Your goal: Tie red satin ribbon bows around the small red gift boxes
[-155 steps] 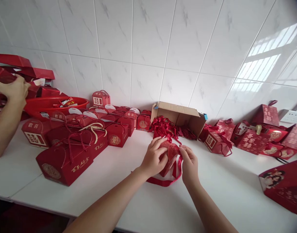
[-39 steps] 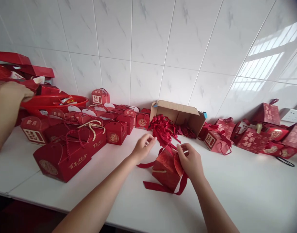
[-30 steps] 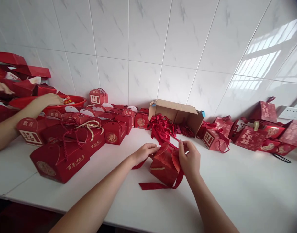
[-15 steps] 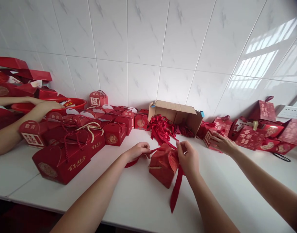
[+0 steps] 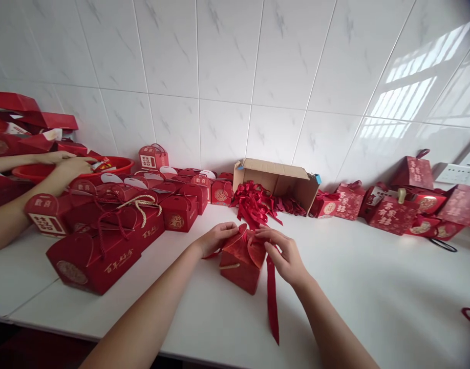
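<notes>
A small red gift box with curved top flaps and a cream cord on its side stands on the table in front of me. My left hand grips its upper left edge, fingers bent over the flap. From the other side, my right hand holds the top right flap between bent fingers and thumb. A flat red ribbon hangs from the box's right side down onto the table. More ribbon shows under my left hand. The fingers hide part of the top and how the ribbon runs there.
An open cardboard carton lies behind, with a heap of red ribbons spilling out. Long red boxes and smaller ones stand left; more boxes sit right. At far left, a co-worker's hands are at a red basin.
My right hand has moved from the ribbon to the box's top flap, and my left hand onto its edge. The box has shifted slightly left. Another person's hand at right has left the view.
</notes>
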A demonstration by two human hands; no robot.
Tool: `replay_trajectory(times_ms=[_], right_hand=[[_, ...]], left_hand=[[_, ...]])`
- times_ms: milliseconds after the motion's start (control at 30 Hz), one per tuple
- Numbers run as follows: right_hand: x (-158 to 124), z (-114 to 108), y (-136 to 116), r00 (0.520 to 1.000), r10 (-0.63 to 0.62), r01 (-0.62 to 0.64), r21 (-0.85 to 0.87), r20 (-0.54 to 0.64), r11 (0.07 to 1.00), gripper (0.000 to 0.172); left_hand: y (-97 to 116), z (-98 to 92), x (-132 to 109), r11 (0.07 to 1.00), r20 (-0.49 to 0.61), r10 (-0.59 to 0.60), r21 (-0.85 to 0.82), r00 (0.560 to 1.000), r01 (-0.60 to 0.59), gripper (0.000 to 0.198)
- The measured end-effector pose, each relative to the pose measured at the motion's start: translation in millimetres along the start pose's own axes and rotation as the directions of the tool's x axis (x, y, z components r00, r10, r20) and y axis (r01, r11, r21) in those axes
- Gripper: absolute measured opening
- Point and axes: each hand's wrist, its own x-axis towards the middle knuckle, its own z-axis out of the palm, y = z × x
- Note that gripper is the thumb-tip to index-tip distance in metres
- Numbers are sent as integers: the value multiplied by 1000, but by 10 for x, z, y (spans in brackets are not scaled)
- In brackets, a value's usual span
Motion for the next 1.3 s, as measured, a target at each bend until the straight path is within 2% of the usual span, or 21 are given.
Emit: replay_trajectory(times_ms=[100,233,333,467,600,700,833,1067,1300], right_hand=[[12,-24,30,998,-45,46,-5,49,999,26],[25,7,96,998,25,-28,-49,-57,998,14],[34,23,124,990,49,-59,-67,-135,996,14],[37,20,121,985,58,-72,-81,-164,994,12],[28,27,142,983,-37,12,-138,-177,990,7],[16,43,190,968,-135,73,-274,-213,959,15],[3,68,221,949,-163,43,-401,-270,915,18],[18,72,159,867,-229,35,-403,-443,914,10],[12,67,154,870,-189,9,-369,-456,929,16]], left_hand=[[1,-41,4,1000,-31,10,-18,999,-11,33],[-4,-85,6,998,-50,37,-57,998,-40,28],[-5,-115,10,992,-75,89,-87,993,-95,27],[9,-129,7,985,-106,134,-96,985,-144,25],[22,-116,-2,986,-89,134,-91,987,-142,24],[29,-102,-8,987,-61,132,-85,989,-137,29],[37,-89,-15,991,-20,118,-64,993,-119,33],[46,-78,-24,991,-1,122,-47,992,-122,34],[50,-58,-29,992,11,120,-43,993,-119,34]])
